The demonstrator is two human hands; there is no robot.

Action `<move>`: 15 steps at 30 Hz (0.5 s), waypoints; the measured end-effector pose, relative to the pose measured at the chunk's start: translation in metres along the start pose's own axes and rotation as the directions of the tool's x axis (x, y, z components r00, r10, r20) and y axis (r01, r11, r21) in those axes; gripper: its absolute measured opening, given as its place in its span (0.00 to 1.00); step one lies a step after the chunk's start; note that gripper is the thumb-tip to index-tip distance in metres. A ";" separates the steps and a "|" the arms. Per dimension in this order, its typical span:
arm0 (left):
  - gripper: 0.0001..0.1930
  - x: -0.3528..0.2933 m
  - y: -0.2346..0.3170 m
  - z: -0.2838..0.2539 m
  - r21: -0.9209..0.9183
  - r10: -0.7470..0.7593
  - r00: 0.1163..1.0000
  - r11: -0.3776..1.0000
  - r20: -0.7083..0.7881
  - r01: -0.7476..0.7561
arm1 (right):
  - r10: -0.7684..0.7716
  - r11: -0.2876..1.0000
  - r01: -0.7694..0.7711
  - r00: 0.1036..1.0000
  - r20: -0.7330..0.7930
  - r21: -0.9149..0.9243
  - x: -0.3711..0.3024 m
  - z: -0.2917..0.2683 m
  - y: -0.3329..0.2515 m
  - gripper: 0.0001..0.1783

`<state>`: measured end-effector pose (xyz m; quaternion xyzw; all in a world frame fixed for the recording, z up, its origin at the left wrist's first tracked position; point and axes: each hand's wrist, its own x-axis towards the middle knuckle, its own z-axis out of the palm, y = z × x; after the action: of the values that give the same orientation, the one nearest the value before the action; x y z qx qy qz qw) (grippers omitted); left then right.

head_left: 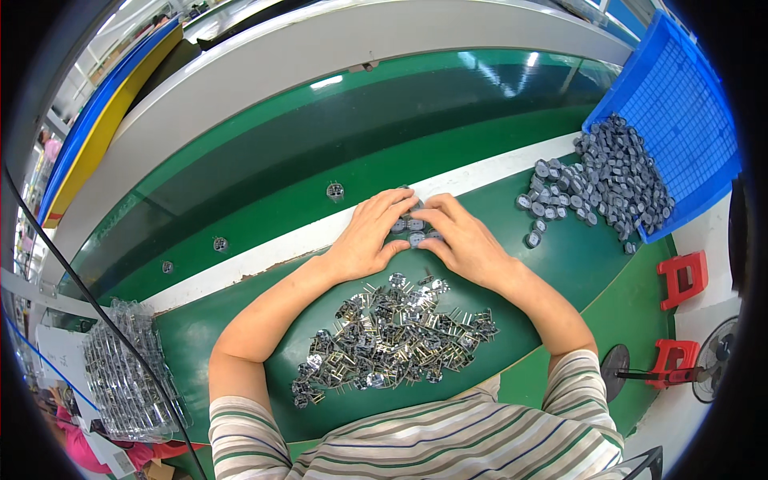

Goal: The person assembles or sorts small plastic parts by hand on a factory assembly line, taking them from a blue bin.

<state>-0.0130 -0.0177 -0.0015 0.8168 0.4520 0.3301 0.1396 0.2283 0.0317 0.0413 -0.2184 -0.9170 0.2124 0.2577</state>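
A small cluster of grey round plastic pieces (415, 225) lies on the green work surface between my hands. From the left, my left hand (370, 232) curves around it, fingers reaching over the far side and thumb at the near side. My right hand (462, 242) closes in from the right, its bent fingers and thumb touching the pieces. Part of the cluster is hidden under the fingers. Nearer to me, between my forearms, spreads a heap of small electronic parts (392, 340) with metal pins and shiny round faces.
A tipped blue crate (668, 120) at the far right spills a pile of grey round pieces (620, 176). Beyond a white strip (240, 276), single parts (335, 191) sit on the green belt. Stacked clear trays (128, 372) stand left; red stools (682, 282) and a fan (716, 360) are right.
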 end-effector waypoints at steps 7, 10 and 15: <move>0.33 0.002 -0.005 0.000 -0.028 -0.007 1.000 1.000 0.029 0.008 | -0.030 0.953 -0.069 0.947 0.320 0.295 -0.014 -0.006 0.005 0.10; 0.32 0.001 -0.003 0.001 0.048 -0.046 0.996 0.998 -0.078 0.050 | -0.123 0.964 0.047 0.951 0.283 0.262 -0.014 -0.002 0.017 0.09; 0.28 0.000 -0.003 0.001 0.065 -0.071 0.992 0.995 -0.106 0.079 | 0.121 0.992 -0.113 0.978 -0.170 0.054 -0.010 -0.012 0.032 0.08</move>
<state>-0.0140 -0.0161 -0.0035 0.7855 0.5002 0.3505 0.0999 0.2523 0.0559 0.0309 -0.2837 -0.8719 0.2274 0.3281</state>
